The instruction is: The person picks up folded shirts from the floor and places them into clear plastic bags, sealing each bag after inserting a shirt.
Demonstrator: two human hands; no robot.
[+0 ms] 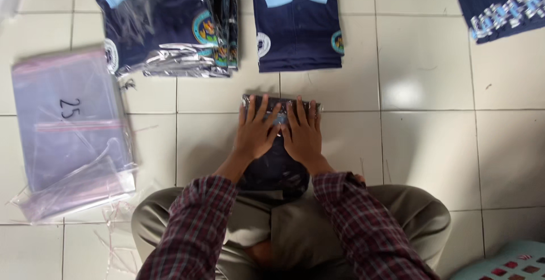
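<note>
I see both hands flat, fingers spread, neither grip closed: left hand (255,134) and right hand (302,134) press a folded navy shirt in clear plastic bag (276,166) on the white tiled floor (431,144) (just before the knees). Stack of empty clear bags (68,127) lies left, folded navy polo shirt (296,22) ahead.

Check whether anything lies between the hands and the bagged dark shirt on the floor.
Nothing visible does. The left hand and right hand lie flat directly on the bagged dark shirt, side by side.
</note>
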